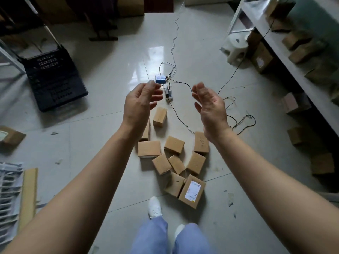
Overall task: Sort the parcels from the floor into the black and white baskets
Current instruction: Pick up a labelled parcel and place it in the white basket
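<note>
Several small brown cardboard parcels (pixel 174 144) lie clustered on the tiled floor in front of my feet; one nearest me carries a white label (pixel 192 190). My left hand (pixel 140 105) and my right hand (pixel 211 109) are raised above the cluster, palms facing each other, fingers relaxed, holding nothing. The black basket (pixel 55 79) stands tilted on the floor at the far left. The white basket (pixel 9 191) shows at the left edge, near me.
Black cables (pixel 183 121) and a small blue device (pixel 160 78) lie on the floor beyond the parcels. A metal shelf (pixel 286 57) with more boxes runs along the right. Boxes sit under it. A flat cardboard strip (pixel 28 195) leans by the white basket.
</note>
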A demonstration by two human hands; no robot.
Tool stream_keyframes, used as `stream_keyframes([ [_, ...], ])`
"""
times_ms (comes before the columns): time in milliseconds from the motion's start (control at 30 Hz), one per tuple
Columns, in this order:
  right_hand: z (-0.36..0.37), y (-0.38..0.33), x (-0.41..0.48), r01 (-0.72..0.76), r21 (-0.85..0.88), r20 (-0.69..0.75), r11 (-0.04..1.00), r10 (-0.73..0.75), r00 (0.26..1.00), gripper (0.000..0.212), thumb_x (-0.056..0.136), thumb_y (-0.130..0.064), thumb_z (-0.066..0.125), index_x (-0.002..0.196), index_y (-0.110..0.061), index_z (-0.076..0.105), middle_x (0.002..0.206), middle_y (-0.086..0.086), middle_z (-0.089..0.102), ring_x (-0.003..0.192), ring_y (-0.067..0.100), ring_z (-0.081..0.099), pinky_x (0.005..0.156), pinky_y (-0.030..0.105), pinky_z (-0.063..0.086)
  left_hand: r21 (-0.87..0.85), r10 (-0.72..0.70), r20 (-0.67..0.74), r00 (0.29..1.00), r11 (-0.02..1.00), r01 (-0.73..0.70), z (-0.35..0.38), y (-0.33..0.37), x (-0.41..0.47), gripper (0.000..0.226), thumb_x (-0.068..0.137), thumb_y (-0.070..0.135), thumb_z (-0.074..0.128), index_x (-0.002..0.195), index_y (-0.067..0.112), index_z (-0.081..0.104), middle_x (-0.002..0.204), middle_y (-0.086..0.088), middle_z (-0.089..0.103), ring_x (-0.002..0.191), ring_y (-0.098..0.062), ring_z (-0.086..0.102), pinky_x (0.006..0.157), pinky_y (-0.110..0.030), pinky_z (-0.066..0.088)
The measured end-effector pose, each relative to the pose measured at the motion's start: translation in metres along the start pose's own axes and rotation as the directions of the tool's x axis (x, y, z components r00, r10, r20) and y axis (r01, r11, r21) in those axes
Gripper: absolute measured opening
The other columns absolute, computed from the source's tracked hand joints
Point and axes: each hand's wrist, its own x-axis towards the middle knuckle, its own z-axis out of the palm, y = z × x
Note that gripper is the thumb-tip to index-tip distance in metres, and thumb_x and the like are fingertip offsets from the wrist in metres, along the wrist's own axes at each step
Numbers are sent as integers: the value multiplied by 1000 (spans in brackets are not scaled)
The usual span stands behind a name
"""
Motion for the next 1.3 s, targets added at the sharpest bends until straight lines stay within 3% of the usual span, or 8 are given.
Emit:
stream_keyframes([
  [233, 50, 64, 42, -141, -135, 84, 981, 154, 985, 16, 92, -39, 55, 93, -24, 62, 96, -12, 64, 98, 3, 57, 89, 21, 43, 16, -153, -148, 977, 987, 157, -44, -66, 48, 28, 101, 32, 38, 95, 16, 60, 98, -5, 64, 98, -22, 63, 90, -36, 50],
  [400, 70, 131, 71, -184, -252, 139, 950, 223, 965, 35, 93, -37, 53, 112, -9, 62, 104, -5, 64, 101, 6, 58, 83, 15, 46, -34, -254, -264, 931, 967, 254, -70, -142, 72, 29, 100, 34, 40, 95, 14, 61, 97, -5, 65, 97, -22, 64, 86, -35, 49],
  [600, 77, 272, 115, -244, -383, 169, 891, 327, 930, 30, 93, -38, 53, 109, -15, 62, 92, -17, 61, 73, -22, 55, 56, -6, 36, -51, -344, -338, 876, 936, 348, -98, -285, 127, 25, 97, 32, 45, 85, 16, 61, 90, -5, 63, 88, -20, 62, 75, -29, 47],
  [833, 69, 491, 173, -379, -564, -22, 733, 446, 895, 67, 90, -52, 51, 144, -15, 33, 142, 5, 44, 125, 21, 44, 88, 29, 36, 96, -452, -354, 819, 854, 512, -118, -497, 181, 24, 94, 34, 49, 80, 17, 57, 83, 4, 59, 75, -8, 54, 61, -18, 39],
  [967, 56, 598, 200, -500, -599, -105, 626, 558, 823, 77, 87, -58, 50, 146, -15, 28, 147, 7, 39, 130, 27, 42, 101, 39, 37, 194, -537, -324, 779, 768, 611, -125, -612, 193, 22, 94, 38, 50, 98, 17, 53, 86, 11, 51, 72, 2, 43, 57, -17, 32],
  [1067, 46, 650, 216, -586, -580, -157, 566, 628, 762, 74, 86, -58, 50, 140, -10, 35, 135, 8, 50, 110, 25, 53, 86, 35, 46, 204, -593, -340, 730, 711, 672, -132, -666, 202, 35, 94, 41, 48, 116, 14, 50, 100, 4, 47, 73, -2, 42, 56, -19, 29],
  [1133, 42, 681, 226, -605, -583, -167, 542, 649, 743, 67, 87, -58, 51, 132, -8, 43, 119, 6, 57, 92, 20, 54, 71, 29, 41, 191, -632, -330, 701, 683, 705, -132, -700, 211, 49, 94, 44, 46, 128, 10, 47, 107, 1, 46, 85, -11, 46, 62, -22, 31],
  [1300, 35, 736, 240, -633, -564, -170, 531, 675, 718, 74, 86, -54, 57, 136, -2, 43, 139, 13, 48, 127, 31, 45, 96, 35, 35, 27, -731, -293, 617, 638, 769, -131, -747, 225, 62, 91, 47, 51, 139, 10, 41, 139, -1, 46, 125, -23, 43, 98, -31, 30],
])
